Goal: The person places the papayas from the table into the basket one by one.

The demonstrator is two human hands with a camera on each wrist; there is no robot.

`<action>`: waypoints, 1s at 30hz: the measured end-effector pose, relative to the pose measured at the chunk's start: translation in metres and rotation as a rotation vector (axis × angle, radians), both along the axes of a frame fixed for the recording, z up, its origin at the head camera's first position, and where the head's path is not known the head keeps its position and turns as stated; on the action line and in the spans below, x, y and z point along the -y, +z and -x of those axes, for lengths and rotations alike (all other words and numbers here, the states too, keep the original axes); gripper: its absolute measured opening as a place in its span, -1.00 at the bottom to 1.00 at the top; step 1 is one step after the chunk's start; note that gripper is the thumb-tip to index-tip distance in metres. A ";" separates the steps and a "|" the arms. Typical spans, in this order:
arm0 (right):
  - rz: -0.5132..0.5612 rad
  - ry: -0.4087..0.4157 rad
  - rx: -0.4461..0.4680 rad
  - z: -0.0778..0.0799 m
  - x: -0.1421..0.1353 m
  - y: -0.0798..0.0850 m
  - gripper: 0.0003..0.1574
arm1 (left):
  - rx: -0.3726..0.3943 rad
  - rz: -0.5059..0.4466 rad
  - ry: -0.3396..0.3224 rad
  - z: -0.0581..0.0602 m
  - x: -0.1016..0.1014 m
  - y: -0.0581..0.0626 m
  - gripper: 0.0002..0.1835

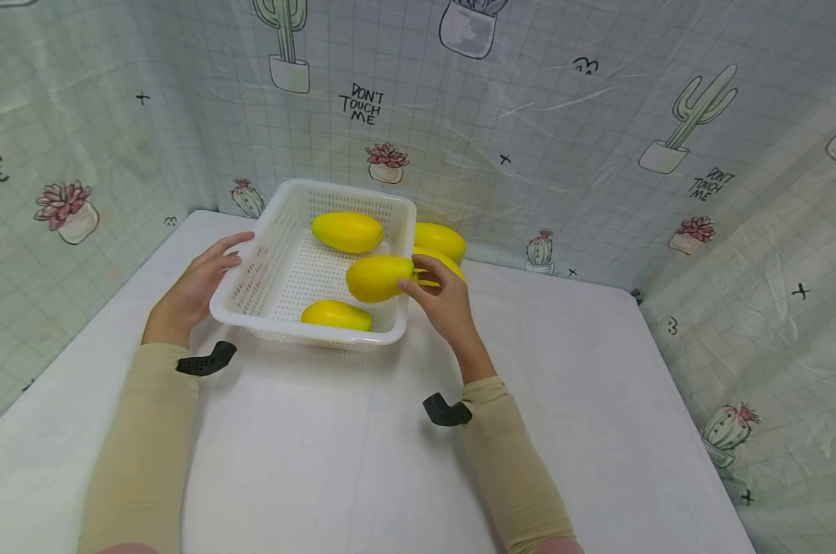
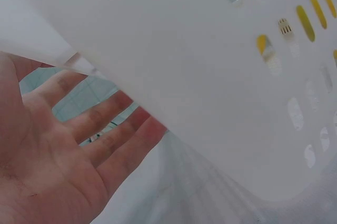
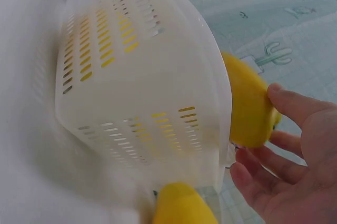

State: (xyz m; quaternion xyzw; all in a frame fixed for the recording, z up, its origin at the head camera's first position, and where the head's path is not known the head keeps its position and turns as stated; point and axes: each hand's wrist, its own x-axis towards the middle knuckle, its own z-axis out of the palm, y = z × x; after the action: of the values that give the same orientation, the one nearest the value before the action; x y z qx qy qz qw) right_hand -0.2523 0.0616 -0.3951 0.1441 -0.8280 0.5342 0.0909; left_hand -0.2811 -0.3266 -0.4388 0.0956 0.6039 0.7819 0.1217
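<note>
A white perforated plastic basket (image 1: 248, 312) stands on the table. Two yellow papayas lie inside it, one papaya (image 1: 347, 232) towards the back and another papaya (image 1: 336, 315) at the front. My right hand (image 1: 447, 302) pinches a third papaya (image 1: 379, 278) by its narrow stem end, above the basket's right side. In the right wrist view, the held papaya (image 3: 247, 100) shows beyond the basket rim, between thumb and fingers. My left hand (image 1: 185, 296) touches the basket's left rim. The left wrist view has its fingers (image 2: 100, 113) nearly straight, their tips partly hidden behind the rim.
Outside the basket's right wall lie more papayas, one papaya (image 1: 440, 241) behind and another papaya (image 1: 452, 263) partly covered by my right hand. A white cloth covers the table (image 1: 307, 446). A patterned curtain (image 1: 431, 108) hangs behind and at both sides.
</note>
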 end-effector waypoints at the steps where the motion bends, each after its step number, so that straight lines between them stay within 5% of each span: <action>1: -0.001 -0.003 0.000 0.000 0.000 0.000 -0.36 | 0.000 -0.002 -0.001 0.000 0.000 0.000 -0.49; 30: -0.039 -0.096 -0.014 0.009 -0.026 -0.005 -0.35 | 0.017 0.038 0.018 -0.004 -0.002 0.005 -0.49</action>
State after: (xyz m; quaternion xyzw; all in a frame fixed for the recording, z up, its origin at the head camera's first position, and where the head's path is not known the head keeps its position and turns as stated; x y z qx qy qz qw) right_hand -0.2612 0.0873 -0.3999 0.1094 -0.8437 0.5118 0.1193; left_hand -0.2772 -0.3245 -0.4336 0.0811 0.6184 0.7722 0.1218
